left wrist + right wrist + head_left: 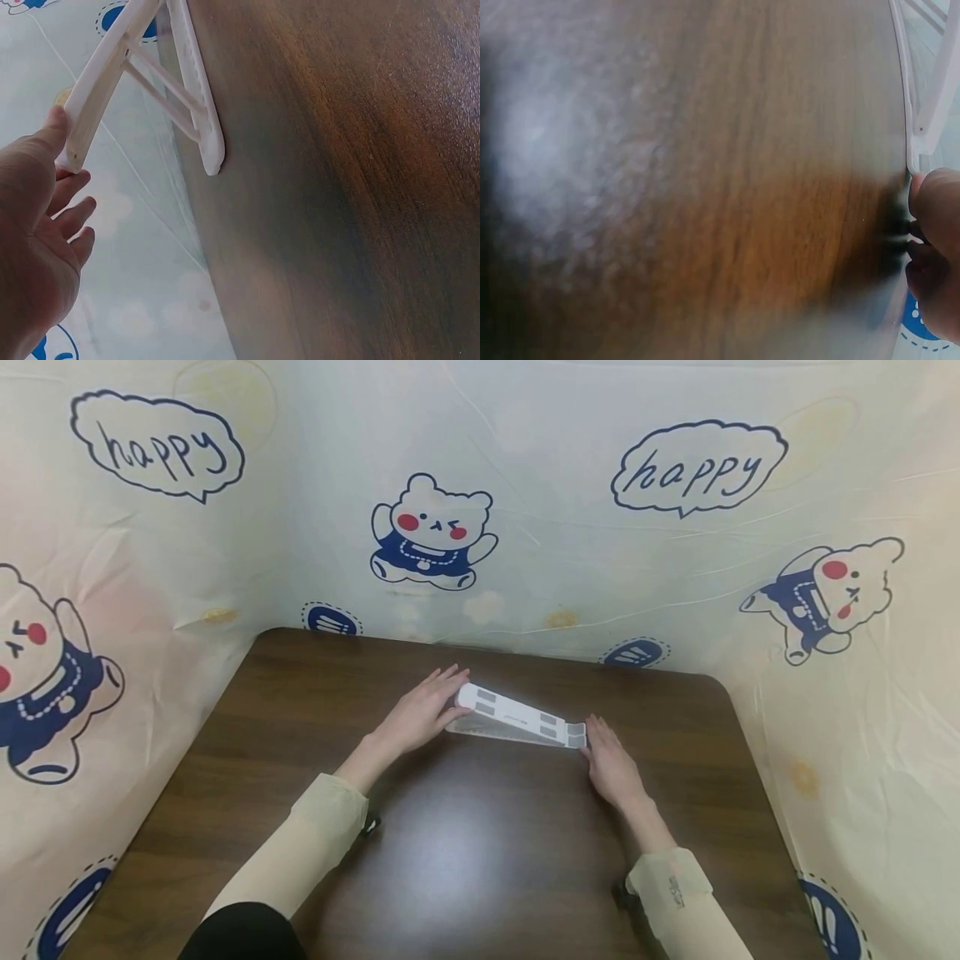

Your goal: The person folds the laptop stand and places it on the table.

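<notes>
White folding stand [516,717], on worktop [450,860]: I judge it light, stiff, best held by its ends, left hand [417,714] pinching the raised one, right hand [613,767], straight-fingered, touching the low one.

A brown wood-grain bench [540,835] shows a bright sheen. A white hinged stand [517,714] rests near its far edge.

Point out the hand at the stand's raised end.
The left hand: it grips the raised end of the white stand, while the right hand touches the low, joined end.
</notes>
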A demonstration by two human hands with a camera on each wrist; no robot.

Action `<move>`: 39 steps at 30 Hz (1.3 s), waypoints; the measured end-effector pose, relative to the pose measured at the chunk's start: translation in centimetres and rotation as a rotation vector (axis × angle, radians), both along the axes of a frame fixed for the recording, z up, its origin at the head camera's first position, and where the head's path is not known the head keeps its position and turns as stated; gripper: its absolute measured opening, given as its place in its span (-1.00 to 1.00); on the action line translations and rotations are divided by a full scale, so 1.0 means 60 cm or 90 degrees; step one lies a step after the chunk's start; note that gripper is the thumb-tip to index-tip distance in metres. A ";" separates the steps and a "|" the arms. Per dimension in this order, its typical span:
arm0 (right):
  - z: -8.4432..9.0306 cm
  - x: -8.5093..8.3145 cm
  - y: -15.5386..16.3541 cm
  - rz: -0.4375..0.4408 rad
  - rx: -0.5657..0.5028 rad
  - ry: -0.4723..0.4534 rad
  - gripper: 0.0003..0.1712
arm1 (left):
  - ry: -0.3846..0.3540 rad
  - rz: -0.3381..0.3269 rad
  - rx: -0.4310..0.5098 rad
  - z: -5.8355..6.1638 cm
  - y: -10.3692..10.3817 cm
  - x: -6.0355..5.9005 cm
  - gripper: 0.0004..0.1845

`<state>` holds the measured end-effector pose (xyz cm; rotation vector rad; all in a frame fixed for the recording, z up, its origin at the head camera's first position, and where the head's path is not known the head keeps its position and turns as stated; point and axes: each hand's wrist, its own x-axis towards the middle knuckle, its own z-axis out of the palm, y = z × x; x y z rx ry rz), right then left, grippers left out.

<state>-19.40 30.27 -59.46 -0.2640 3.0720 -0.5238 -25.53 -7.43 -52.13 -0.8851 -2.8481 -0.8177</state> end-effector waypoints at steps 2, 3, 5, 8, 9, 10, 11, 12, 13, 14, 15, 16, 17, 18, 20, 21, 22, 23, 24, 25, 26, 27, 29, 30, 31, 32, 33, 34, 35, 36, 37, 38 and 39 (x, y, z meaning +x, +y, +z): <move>-0.002 -0.002 0.000 -0.002 0.003 0.005 -0.34 | 0.002 -0.001 0.001 0.000 0.001 0.000 -0.29; -0.002 -0.003 -0.001 -0.003 0.002 0.008 -0.34 | 0.005 -0.003 0.000 0.000 0.001 0.000 -0.29; -0.003 -0.003 -0.002 -0.004 0.000 0.012 -0.34 | 0.002 -0.003 0.001 0.000 0.001 -0.001 -0.29; -0.004 -0.001 -0.003 -0.002 -0.013 0.022 -0.33 | -0.009 -0.002 0.001 -0.001 0.000 -0.002 -0.29; -0.005 0.000 -0.004 -0.002 -0.018 0.028 -0.33 | -0.015 0.000 0.001 -0.002 0.000 -0.002 -0.28; -0.006 0.002 -0.005 -0.001 -0.022 0.036 -0.33 | -0.022 0.003 0.002 -0.002 -0.002 -0.003 -0.28; -0.006 0.003 -0.006 -0.002 -0.031 0.045 -0.33 | -0.026 0.004 0.003 -0.002 -0.003 -0.003 -0.27; -0.007 0.005 -0.007 0.001 -0.034 0.056 -0.33 | -0.030 0.006 0.003 -0.002 -0.003 -0.004 -0.27; -0.007 0.007 -0.009 0.003 -0.036 0.067 -0.34 | -0.033 0.008 0.004 -0.002 -0.004 -0.005 -0.27; -0.007 0.008 -0.010 0.006 -0.036 0.075 -0.34 | -0.037 0.010 0.005 -0.001 -0.005 -0.005 -0.27; -0.008 0.009 -0.011 0.008 -0.035 0.083 -0.34 | -0.039 0.011 0.006 -0.001 -0.006 -0.006 -0.27; -0.007 0.011 -0.013 0.008 -0.033 0.087 -0.33 | -0.041 0.010 0.009 -0.001 -0.006 -0.006 -0.28; -0.007 0.012 -0.014 0.006 -0.032 0.089 -0.33 | -0.042 0.010 0.010 -0.001 -0.007 -0.007 -0.29; -0.006 0.013 -0.015 0.008 -0.025 0.090 -0.32 | -0.042 0.009 0.011 -0.001 -0.007 -0.007 -0.29; -0.004 0.015 -0.017 0.002 -0.020 0.085 -0.31 | -0.041 0.007 0.009 -0.001 -0.007 -0.007 -0.30; -0.004 0.015 -0.017 -0.001 -0.018 0.084 -0.32 | -0.040 0.006 0.009 -0.001 -0.007 -0.007 -0.30; -0.004 0.015 -0.018 -0.001 -0.016 0.085 -0.32 | -0.039 0.005 0.009 -0.002 -0.008 -0.007 -0.30; -0.003 0.013 -0.017 -0.001 -0.014 0.090 -0.33 | -0.038 0.006 0.007 -0.002 -0.008 -0.007 -0.30; -0.004 0.011 -0.016 0.000 -0.014 0.094 -0.34 | -0.037 0.006 0.006 -0.002 -0.008 -0.007 -0.30; -0.006 0.009 -0.015 -0.001 -0.018 0.101 -0.36 | -0.036 0.007 0.006 -0.002 -0.008 -0.007 -0.30; -0.006 0.005 -0.014 0.000 -0.017 0.108 -0.37 | -0.035 0.007 0.005 -0.002 -0.008 -0.007 -0.30; -0.006 0.002 -0.012 0.001 -0.016 0.112 -0.39 | -0.035 0.005 0.006 -0.001 -0.008 -0.007 -0.30; -0.005 -0.005 -0.008 0.001 -0.010 0.118 -0.43 | -0.039 0.004 0.007 0.000 -0.008 -0.006 -0.30; -0.005 -0.008 -0.005 0.002 -0.006 0.119 -0.44 | -0.041 0.003 0.008 0.001 -0.007 -0.005 -0.30; -0.004 -0.011 -0.003 0.001 -0.003 0.121 -0.44 | -0.044 0.002 0.008 0.002 -0.007 -0.004 -0.30; -0.002 -0.014 -0.001 0.002 0.004 0.119 -0.44 | -0.047 0.001 0.008 0.002 -0.007 -0.003 -0.30; -0.003 -0.017 0.001 0.001 0.007 0.121 -0.45 | -0.051 0.000 0.009 0.003 -0.007 -0.002 -0.29; -0.003 -0.019 0.003 -0.001 0.008 0.125 -0.45 | -0.054 0.001 0.009 0.004 -0.006 0.000 -0.29; -0.004 -0.021 0.004 -0.003 0.008 0.127 -0.44 | -0.058 0.001 0.009 0.005 -0.006 0.001 -0.28; -0.005 -0.023 0.005 -0.004 0.007 0.131 -0.44 | -0.061 0.001 0.007 0.006 -0.006 0.002 -0.28; -0.006 -0.024 0.006 -0.009 0.009 0.136 -0.44 | -0.065 0.002 0.005 0.007 -0.005 0.003 -0.27; -0.007 -0.026 0.006 -0.012 0.009 0.136 -0.45 | -0.070 0.003 0.005 0.007 -0.005 0.005 -0.26; -0.007 -0.027 0.006 -0.015 0.008 0.134 -0.44 | -0.075 0.004 0.003 0.008 -0.006 0.005 -0.25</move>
